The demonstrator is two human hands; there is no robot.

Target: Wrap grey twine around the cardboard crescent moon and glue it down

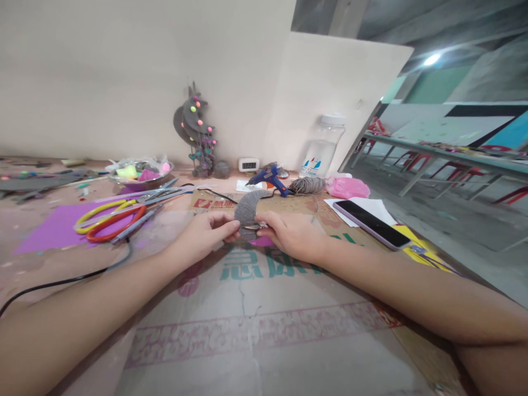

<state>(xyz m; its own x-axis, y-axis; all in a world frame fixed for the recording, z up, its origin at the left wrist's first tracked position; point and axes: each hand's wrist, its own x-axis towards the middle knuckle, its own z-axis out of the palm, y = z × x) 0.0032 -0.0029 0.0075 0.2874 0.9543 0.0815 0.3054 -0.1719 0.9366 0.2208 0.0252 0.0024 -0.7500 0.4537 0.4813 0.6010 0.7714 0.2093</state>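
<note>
A crescent shape wound with grey yarn (246, 208) is held up over the cardboard, in the middle of the head view. My left hand (212, 234) pinches its left edge between thumb and fingers. At the crescent's right side, my right hand (289, 234) is closed on a small silvery piece (260, 225) whose thin tip lies across the grey yarn; its exact kind is too small to tell. A bit of magenta material (262, 241) shows just under my right fingers. Behind the crescent lies a blue hot glue gun (270, 177).
Flattened cardboard (198, 335) covers the table in front of me. Scissors (111, 220) lie left on purple paper (45, 231); a phone (371, 223) lies right. A bottle (322, 148), grey yarn (307, 185), a bowl (140, 179) and a moon ornament (196, 124) stand behind.
</note>
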